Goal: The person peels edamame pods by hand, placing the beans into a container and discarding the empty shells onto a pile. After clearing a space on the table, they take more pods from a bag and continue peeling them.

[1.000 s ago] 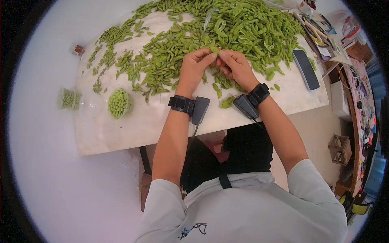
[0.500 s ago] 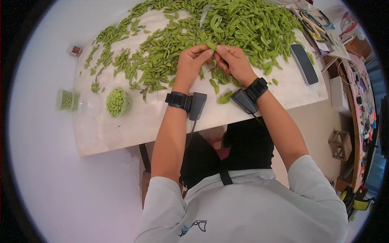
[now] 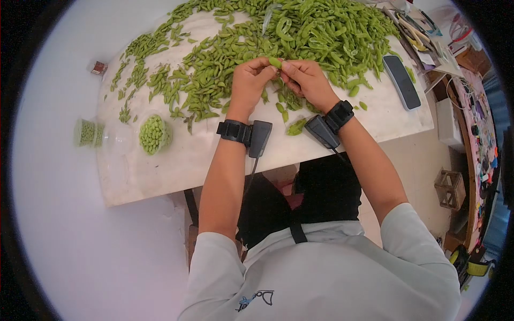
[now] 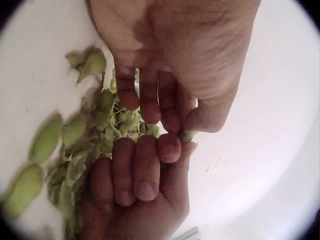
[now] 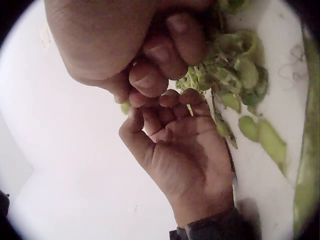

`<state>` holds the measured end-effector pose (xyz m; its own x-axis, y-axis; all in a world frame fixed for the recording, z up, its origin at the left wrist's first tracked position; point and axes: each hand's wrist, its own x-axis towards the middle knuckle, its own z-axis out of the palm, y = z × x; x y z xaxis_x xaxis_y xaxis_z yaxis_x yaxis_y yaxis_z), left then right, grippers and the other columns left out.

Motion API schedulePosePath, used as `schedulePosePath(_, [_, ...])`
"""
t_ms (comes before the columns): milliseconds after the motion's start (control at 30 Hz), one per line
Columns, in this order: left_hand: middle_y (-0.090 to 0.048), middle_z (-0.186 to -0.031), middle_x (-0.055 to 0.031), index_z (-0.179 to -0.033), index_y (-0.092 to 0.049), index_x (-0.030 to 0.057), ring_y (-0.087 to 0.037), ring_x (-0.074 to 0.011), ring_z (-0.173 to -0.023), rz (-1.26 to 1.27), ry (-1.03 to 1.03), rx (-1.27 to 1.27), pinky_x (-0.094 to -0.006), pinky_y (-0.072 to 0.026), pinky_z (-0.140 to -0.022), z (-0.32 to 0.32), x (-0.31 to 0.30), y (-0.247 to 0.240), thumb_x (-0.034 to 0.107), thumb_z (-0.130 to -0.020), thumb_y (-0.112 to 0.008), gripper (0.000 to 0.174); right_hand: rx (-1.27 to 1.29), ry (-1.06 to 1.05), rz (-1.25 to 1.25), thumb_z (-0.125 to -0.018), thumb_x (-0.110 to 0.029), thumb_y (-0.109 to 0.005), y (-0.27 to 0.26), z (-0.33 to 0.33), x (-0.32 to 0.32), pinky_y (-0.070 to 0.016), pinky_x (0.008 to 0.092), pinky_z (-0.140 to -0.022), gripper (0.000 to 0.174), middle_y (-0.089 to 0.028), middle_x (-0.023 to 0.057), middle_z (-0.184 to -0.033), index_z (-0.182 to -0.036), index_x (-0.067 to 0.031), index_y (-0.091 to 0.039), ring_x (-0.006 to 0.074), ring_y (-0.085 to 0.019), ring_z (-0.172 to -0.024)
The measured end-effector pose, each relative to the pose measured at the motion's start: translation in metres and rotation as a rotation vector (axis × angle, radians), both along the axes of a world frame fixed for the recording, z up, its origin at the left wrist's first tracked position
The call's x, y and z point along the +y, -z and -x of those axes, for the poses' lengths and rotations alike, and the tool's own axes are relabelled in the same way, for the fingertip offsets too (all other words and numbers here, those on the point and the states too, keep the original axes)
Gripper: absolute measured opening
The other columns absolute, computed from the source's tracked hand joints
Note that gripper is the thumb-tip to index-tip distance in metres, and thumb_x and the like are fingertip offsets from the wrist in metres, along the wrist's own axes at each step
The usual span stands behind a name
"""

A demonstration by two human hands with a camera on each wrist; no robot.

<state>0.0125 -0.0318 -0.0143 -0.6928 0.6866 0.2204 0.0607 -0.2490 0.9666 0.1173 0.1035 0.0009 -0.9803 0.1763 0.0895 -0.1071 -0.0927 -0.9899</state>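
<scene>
A green pod (image 3: 275, 62) is pinched between the fingertips of both hands, above the near edge of the pod pile. The left hand (image 3: 249, 84) grips its left end with thumb and forefinger; the right hand (image 3: 310, 81) pinches its right end. In the left wrist view only a bit of the pod (image 4: 187, 135) shows between the left hand (image 4: 185, 45) and the right hand (image 4: 145, 190). The right wrist view shows the pod's tip (image 5: 125, 107) where the right hand (image 5: 115, 45) meets the left hand (image 5: 185, 155). Both hands' other fingers are curled.
Many whole pods (image 3: 209, 80) spread across the white table (image 3: 176, 171), with a heap of pods and split shells (image 3: 332, 37) at the back. A clear cup of shelled beans (image 3: 153, 134) stands at left. A phone (image 3: 401, 82) and tools (image 3: 415, 35) lie at right.
In the head view both hands and the pod have shifted slightly left and up. Both hands have kept hold of the pod throughout.
</scene>
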Motion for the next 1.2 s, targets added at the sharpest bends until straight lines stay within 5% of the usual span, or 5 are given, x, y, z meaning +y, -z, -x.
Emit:
schedulePosePath(367, [-0.065,-0.081,-0.0021,-0.099,-0.067,-0.0027,-0.057,-0.0077,-0.071,-0.057,0.083,-0.081,-0.0224,-0.0462,-0.069,0.003,0.002,0.003,0.008,-0.088,-0.059,0.017,-0.033,-0.095,0.123,-0.098,-0.040,-0.049,0.010,0.003,0.007,-0.0224,0.0213,-0.042,0.042,-0.041,-0.0059,-0.052,-0.072,-0.0072,-0.056,0.0038,-0.031,-0.043])
schedulePosePath(467, [-0.065,-0.095,-0.0059,-0.109,-0.061,-0.0031,-0.060,-0.0127,-0.077,-0.118,0.131,-0.198,-0.0244,-0.0478,-0.075,-0.005,0.001,-0.007,0.011,-0.092,-0.057,0.023,-0.002,-0.084,0.181,-0.097,-0.040,-0.050,0.012,0.003,0.006,-0.0217,0.0210,-0.042,0.042,-0.040,-0.0063,-0.052,-0.071,-0.0073,-0.056,0.0038,-0.030,-0.043])
schedulePosePath(667, [-0.064,-0.092,-0.0053,-0.097,-0.063,-0.0013,-0.058,-0.0123,-0.074,-0.056,0.121,-0.135,-0.0248,-0.0476,-0.072,0.002,0.001,0.000,0.016,-0.094,-0.058,0.018,-0.057,-0.030,0.040,-0.097,-0.040,-0.051,0.003,0.001,-0.002,-0.0233,0.0201,-0.043,0.042,-0.043,-0.0063,-0.055,-0.073,-0.0065,-0.058,0.0036,-0.033,-0.046])
schedulePosePath(767, [-0.063,-0.076,-0.0015,-0.089,-0.066,0.0004,-0.056,-0.0081,-0.068,-0.078,0.100,-0.105,-0.0219,-0.0457,-0.066,0.001,0.002,0.001,0.021,-0.093,-0.061,0.021,-0.044,-0.024,-0.056,-0.097,-0.040,-0.051,0.001,0.002,-0.004,-0.0250,0.0198,-0.044,0.042,-0.044,-0.0061,-0.055,-0.075,-0.0055,-0.061,0.0038,-0.035,-0.047])
schedulePosePath(1200, [-0.063,-0.089,-0.0034,-0.097,-0.064,0.0005,-0.058,-0.0101,-0.075,0.000,0.075,-0.027,-0.0246,-0.0470,-0.070,0.002,0.000,-0.003,0.013,-0.090,-0.063,0.015,-0.086,0.008,0.010,-0.098,-0.040,-0.044,0.005,-0.001,0.001,-0.0271,0.0223,-0.042,0.050,-0.046,-0.0027,-0.052,-0.071,-0.0022,-0.061,0.0064,-0.037,-0.043])
